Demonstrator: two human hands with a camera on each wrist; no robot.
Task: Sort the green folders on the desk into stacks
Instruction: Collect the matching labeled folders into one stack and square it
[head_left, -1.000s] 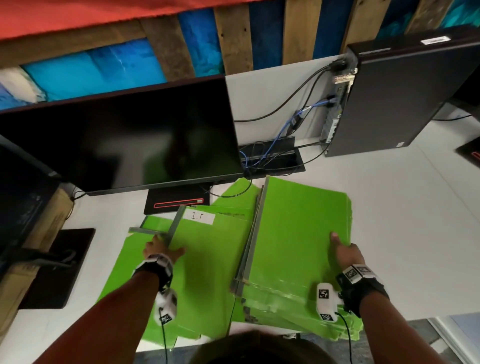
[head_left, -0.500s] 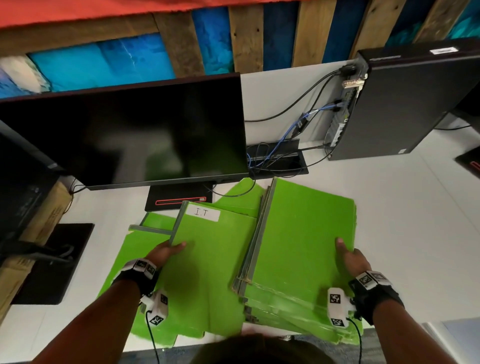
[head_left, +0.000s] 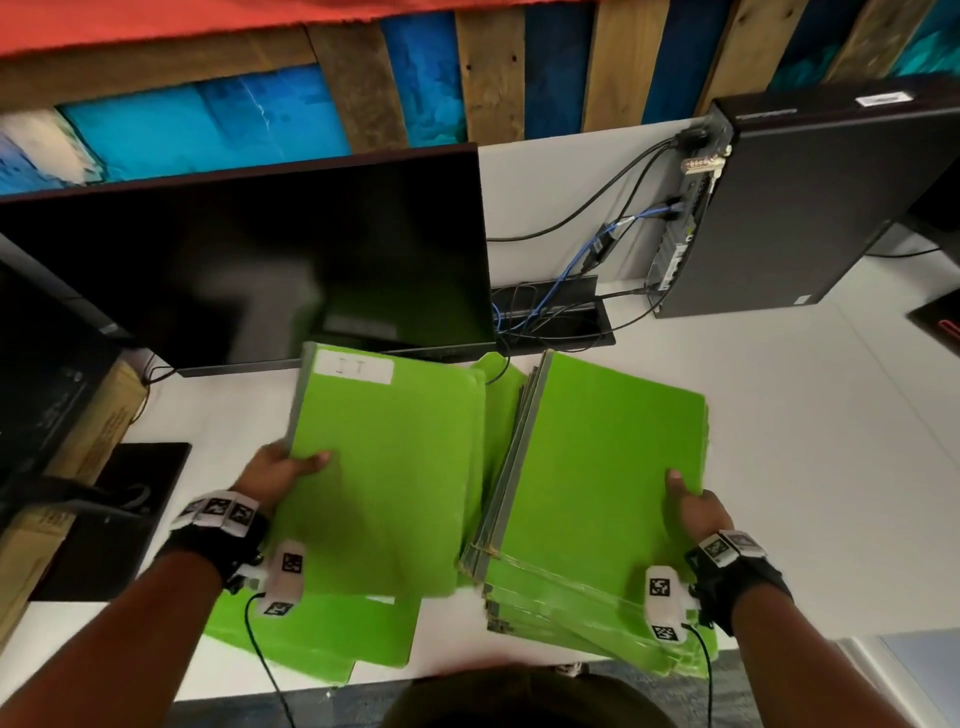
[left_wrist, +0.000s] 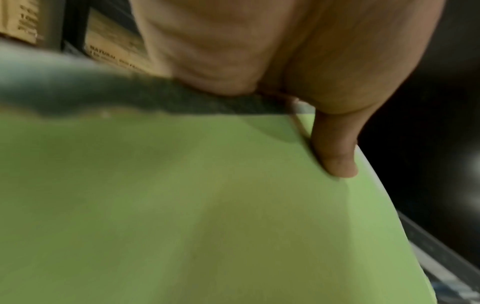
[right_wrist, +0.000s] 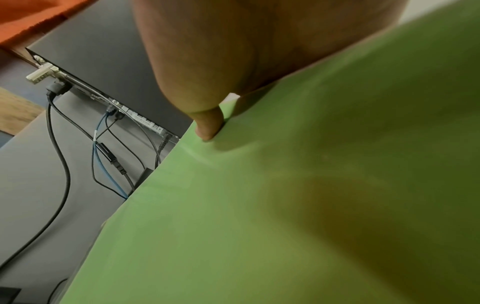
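Note:
A green folder with a white "IT" label (head_left: 384, 467) is lifted off the desk at the left, its top edge near the monitor. My left hand (head_left: 283, 470) grips its left edge, thumb on top (left_wrist: 335, 156), fingers hidden beneath. Loose green folders (head_left: 322, 639) lie under it on the desk. At the right is a thick stack of green folders (head_left: 597, 467) with grey spines. My right hand (head_left: 693, 506) holds the stack's right edge, thumb pressed on the top cover (right_wrist: 207, 127), fingers hidden under it.
A black monitor (head_left: 249, 260) stands right behind the lifted folder. A cable tray with black and blue cables (head_left: 550, 317) sits behind the folders. A black computer case (head_left: 810, 208) lies at the back right. The white desk (head_left: 805, 441) stretches to the right; cardboard boxes (head_left: 78, 457) stand left.
My left hand took hold of the "IT" folder's left edge and raised it off the pile toward the monitor. My right hand stayed on the stack's right edge.

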